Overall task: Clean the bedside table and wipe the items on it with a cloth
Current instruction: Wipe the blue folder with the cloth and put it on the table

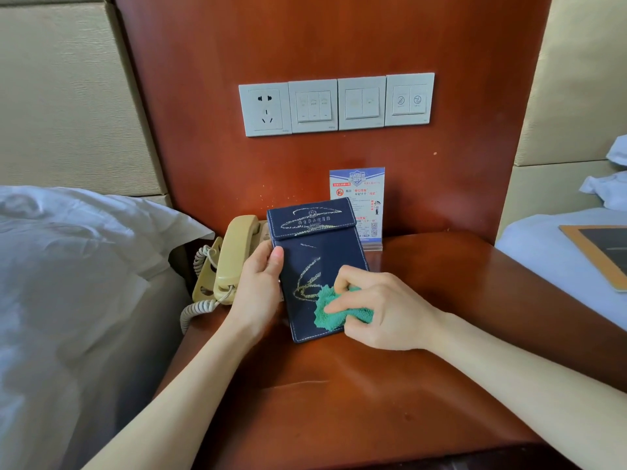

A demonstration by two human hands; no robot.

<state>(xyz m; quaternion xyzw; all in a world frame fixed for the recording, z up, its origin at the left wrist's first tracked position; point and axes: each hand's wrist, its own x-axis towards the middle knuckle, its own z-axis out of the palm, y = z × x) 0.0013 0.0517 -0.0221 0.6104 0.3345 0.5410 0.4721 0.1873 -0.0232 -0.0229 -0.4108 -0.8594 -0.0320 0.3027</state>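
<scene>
The worktop (pixel 390 395) is a reddish wooden bedside surface; its near half, from 5 to 7 o'clock, lies bare, with beds hard against its left and right edges; at 12 o'clock a wooden back panel rises from its far edge, carrying a row of wall switches (pixel 336 105). A navy folder (pixel 315 262) stands near the centre, tilted back, its lower edge on the wood; its long axis runs from 12 to 6 o'clock, the flap end uppermost and the front face toward the viewer; whether anything is inside cannot be told, since the flap is closed. The left hand (pixel 259 279) grips the folder's left edge, thumb curled over the front; the right hand (pixel 376 305) is clamped on a green cloth (pixel 334 310), pressing it against the folder's lower right part. At 9 o'clock of the folder, just beside it, sits a beige telephone (pixel 230 259) with its coiled cord; behind the folder at 1 o'clock stands a printed notice card (pixel 364 198).
</scene>
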